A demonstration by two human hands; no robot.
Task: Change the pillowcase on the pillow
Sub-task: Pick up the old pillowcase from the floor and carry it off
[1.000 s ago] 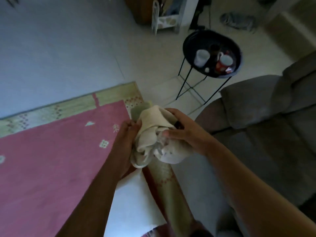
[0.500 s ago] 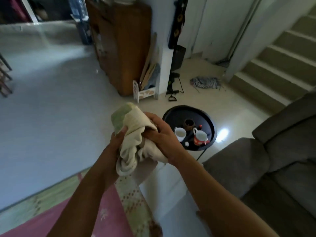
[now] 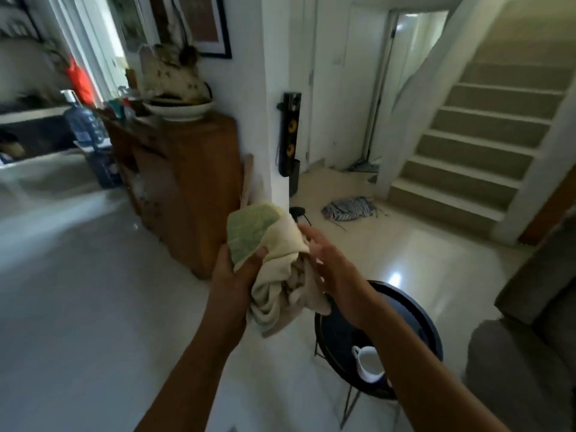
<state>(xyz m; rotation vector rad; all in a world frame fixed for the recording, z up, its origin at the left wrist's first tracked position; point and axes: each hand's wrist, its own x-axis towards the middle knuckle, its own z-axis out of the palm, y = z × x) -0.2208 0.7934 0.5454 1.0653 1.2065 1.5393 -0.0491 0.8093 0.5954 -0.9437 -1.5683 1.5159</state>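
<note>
A bunched cream pillowcase [image 3: 277, 269] with a pale green patch at its top is held up in front of me at chest height. My left hand [image 3: 232, 275] grips it from the left, thumb pressed on the green patch. My right hand [image 3: 330, 263] rests against its right side, fingers loosely curled on the folds. The cloth hangs crumpled below both hands. No pillow is in view.
A round black side table [image 3: 414, 310] with a white cup [image 3: 369, 364] stands below my right arm. A wooden cabinet [image 3: 187, 185] is ahead left, a white pillar behind the cloth. Stairs [image 3: 480, 145] rise at right; a striped cloth [image 3: 347, 208] lies on the floor. A grey sofa [image 3: 530, 353] sits at right.
My view has tilted up from the pink rug and white pillow to the room ahead. Both hands kept the bunched pillowcase, and the right hand's grip has loosened.
</note>
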